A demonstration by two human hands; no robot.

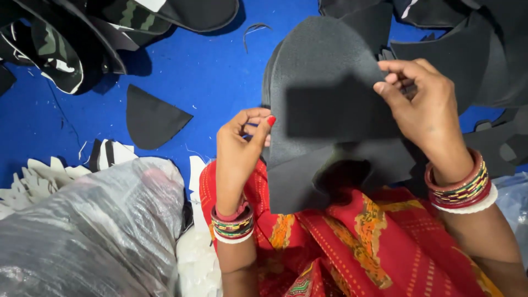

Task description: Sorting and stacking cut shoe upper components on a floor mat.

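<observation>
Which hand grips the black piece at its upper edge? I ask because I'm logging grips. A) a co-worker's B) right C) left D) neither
B: the right hand pinches the black piece at its upper right edge, while the left hand holds its lower left side.
</observation>
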